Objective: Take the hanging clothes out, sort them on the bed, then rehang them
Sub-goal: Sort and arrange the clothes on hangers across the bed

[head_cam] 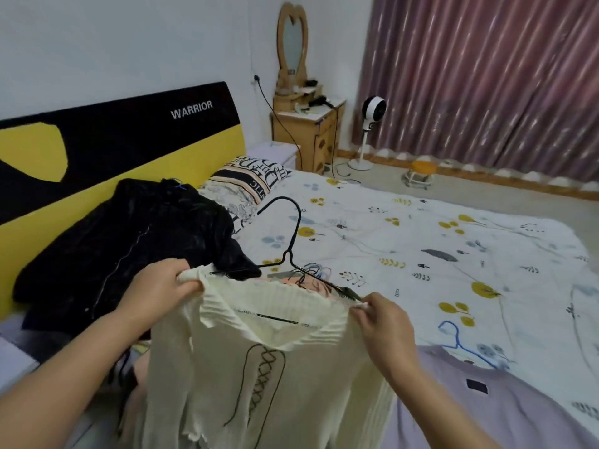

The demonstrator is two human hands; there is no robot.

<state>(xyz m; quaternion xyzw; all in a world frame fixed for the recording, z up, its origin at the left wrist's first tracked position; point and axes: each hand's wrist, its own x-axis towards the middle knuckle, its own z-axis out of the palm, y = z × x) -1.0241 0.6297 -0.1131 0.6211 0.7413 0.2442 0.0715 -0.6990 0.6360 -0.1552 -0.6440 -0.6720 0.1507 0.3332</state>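
Head view: cream ribbed knit top [259, 377] on thin black wire hanger [293, 241], near edge of floral-quilted bed [453, 241]. Left hand [162, 290] and right hand [385, 322] each pinching one shoulder. Likely soft, light, stretchy; grip at shoulders, avoid snagging lacing.

Two bare forearms, no sleeves visible; left grip [162, 286], right grip [385, 325] ringless

Bed [421, 228] open across middle and right, floral sheet bare there. Left blocked by black clothes pile [129, 241]; loose hangers [311, 273] ahead, lilac garment [486, 400] and blue hanger [460, 341] near right.
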